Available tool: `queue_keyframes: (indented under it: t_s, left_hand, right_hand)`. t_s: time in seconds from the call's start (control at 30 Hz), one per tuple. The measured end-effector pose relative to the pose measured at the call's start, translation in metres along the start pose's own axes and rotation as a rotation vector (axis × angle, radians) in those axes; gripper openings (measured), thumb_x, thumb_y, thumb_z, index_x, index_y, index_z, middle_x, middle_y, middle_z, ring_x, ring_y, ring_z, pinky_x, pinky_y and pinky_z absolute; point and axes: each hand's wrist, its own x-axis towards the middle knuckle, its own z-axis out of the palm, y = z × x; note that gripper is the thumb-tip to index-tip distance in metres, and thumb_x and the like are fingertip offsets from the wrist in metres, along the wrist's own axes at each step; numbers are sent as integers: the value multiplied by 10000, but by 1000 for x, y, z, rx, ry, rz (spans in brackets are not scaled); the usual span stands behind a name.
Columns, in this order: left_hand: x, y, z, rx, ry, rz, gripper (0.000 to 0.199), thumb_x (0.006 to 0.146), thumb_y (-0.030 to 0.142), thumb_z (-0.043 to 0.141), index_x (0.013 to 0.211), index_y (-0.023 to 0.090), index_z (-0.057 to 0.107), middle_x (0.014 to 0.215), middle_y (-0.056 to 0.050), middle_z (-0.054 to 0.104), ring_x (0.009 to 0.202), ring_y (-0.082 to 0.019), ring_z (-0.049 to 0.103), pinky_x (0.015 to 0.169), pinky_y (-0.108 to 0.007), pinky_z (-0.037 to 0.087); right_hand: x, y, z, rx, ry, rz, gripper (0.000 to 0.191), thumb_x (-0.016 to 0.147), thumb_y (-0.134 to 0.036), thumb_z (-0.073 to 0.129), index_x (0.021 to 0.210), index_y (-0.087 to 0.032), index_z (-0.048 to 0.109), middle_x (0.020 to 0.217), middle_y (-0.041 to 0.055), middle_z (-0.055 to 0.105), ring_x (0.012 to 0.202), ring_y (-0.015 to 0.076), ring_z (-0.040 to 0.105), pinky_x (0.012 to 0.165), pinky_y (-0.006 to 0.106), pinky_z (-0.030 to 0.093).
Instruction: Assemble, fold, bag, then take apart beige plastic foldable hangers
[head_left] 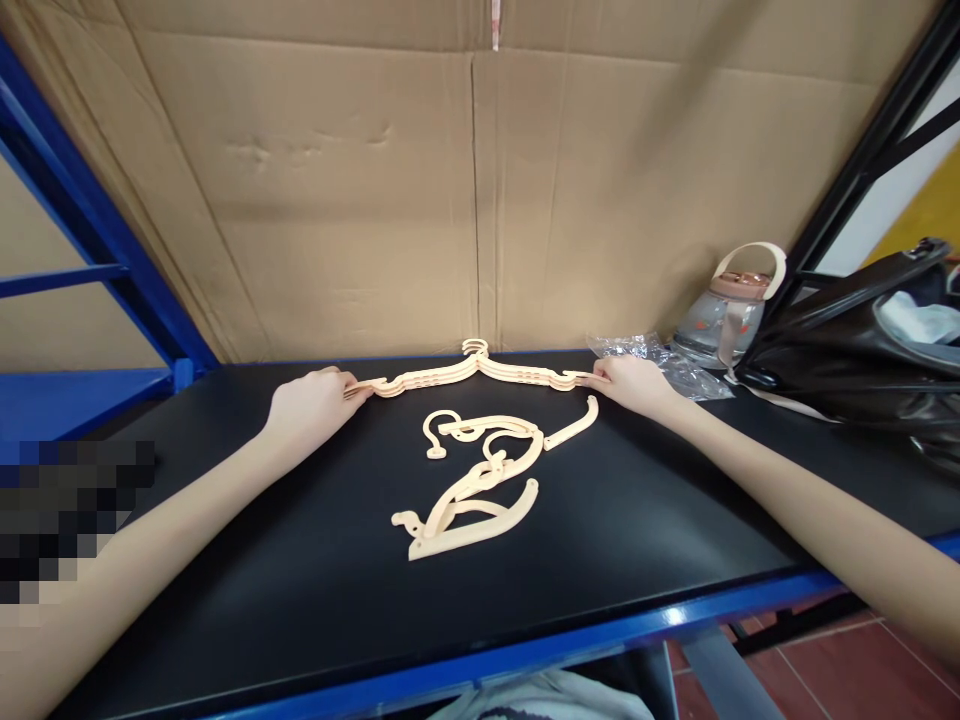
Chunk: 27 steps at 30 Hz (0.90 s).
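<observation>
A stack of cream plastic clothes hangers (435, 376) lies near the back of the black tabletop, its hooks toward the cardboard. My left hand (309, 408) pinches the left end of the stack, and my right hand (634, 385) pinches the right end. Both hands are closed, with fingertips on the hanger ends. In front of the stack lie loose cream hanger parts: a hook piece (435, 430), a short curved arm (574, 425), and several overlapping arms (472, 530). How many hangers are stacked is hard to make out.
A cardboard wall (337, 200) stands behind the black table (637, 520). Crumpled clear plastic (694, 378), a handled water bottle (720, 315) and a dark bag (840, 340) sit at the right. A blue metal frame (82, 200) rises at the left.
</observation>
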Motion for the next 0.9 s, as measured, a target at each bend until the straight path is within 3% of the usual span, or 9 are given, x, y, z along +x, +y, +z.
queue_keyframes:
  t_s: [0.37, 0.53, 0.67, 0.8, 0.9]
  left_hand:
    - [-7, 6, -5, 30, 4, 11, 386, 918, 419, 355, 798, 199, 648, 920, -135, 688, 864, -341, 660, 590, -360, 441]
    - [-9, 9, -8, 18, -9, 10, 303, 904, 391, 387, 894, 198, 620, 954, -124, 695, 860, -326, 668, 577, -353, 442]
    - [-12, 9, -8, 19, -17, 0, 344, 899, 431, 399, 995, 166, 595, 936, -142, 691, 850, -340, 667, 597, -372, 455]
    - [-14, 10, -11, 91, 110, 54, 421, 904, 408, 375, 1123, 95, 552, 1053, -193, 640, 974, -365, 621, 708, -415, 477]
    - [-15, 17, -17, 16, 207, 218, 401, 913, 397, 360, 1150, 135, 550, 1134, -157, 613, 1050, -329, 580, 848, -425, 464]
  right_hand:
    - [-1, -1, -2, -14, -2, 0, 344, 935, -467, 473, 793, -204, 644, 809, 57, 691, 781, 214, 659, 573, 255, 375]
    - [-3, -2, -4, -6, -9, 4, 377, 928, -507, 463, 789, -202, 635, 809, 59, 695, 769, 218, 662, 574, 257, 376]
    - [-3, 5, -6, 28, 0, 12, 373, 917, -539, 453, 875, -211, 626, 793, 40, 697, 736, 209, 657, 571, 262, 390]
    - [-5, 8, -14, 32, 72, -21, 214, 899, -368, 505, 979, -186, 585, 978, 79, 688, 850, 230, 644, 643, 285, 416]
    - [-11, 2, -25, 35, 126, -65, 150, 877, -274, 498, 975, -189, 574, 1029, 86, 673, 919, 235, 623, 696, 292, 420]
